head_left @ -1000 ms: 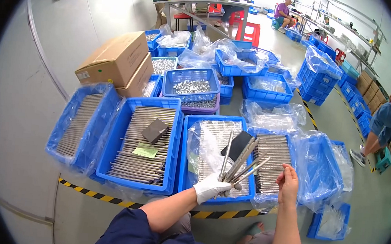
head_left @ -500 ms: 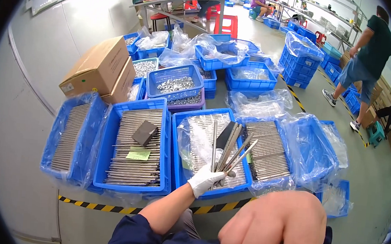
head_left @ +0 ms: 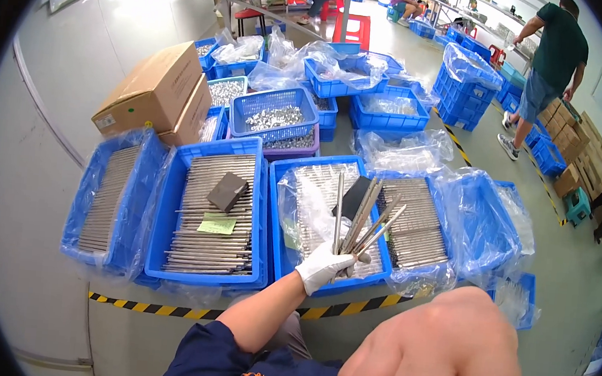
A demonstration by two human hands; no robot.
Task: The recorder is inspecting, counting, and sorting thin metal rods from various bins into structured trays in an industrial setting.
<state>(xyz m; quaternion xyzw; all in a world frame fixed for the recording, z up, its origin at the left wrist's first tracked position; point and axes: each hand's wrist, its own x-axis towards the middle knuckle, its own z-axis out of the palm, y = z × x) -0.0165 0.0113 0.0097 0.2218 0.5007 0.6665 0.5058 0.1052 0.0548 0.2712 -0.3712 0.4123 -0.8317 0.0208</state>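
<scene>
My left hand [head_left: 325,267], in a white glove, is closed around a fanned bunch of metal rods [head_left: 360,225] of differing thickness. It holds them over a blue crate [head_left: 271,257] lined with clear plastic, where more rods lie under the wrap. A dark flat piece [head_left: 350,197] shows behind the bunch. Close to the camera, my bare right hand [head_left: 437,354] is curled into a fist. A small bit of shiny metal shows at its lower edge; what it belongs to is hidden.
Crates of stacked rods [head_left: 213,252] stand on both sides; one carries a dark block [head_left: 227,191] and a green note [head_left: 217,224]. Cardboard boxes [head_left: 148,89] sit at left, a basket of small metal parts [head_left: 273,117] behind. A person [head_left: 551,67] walks at right.
My left hand and its rods have shifted slightly right in the picture. My right fist has moved a little right. The walking person at right has moved farther away.
</scene>
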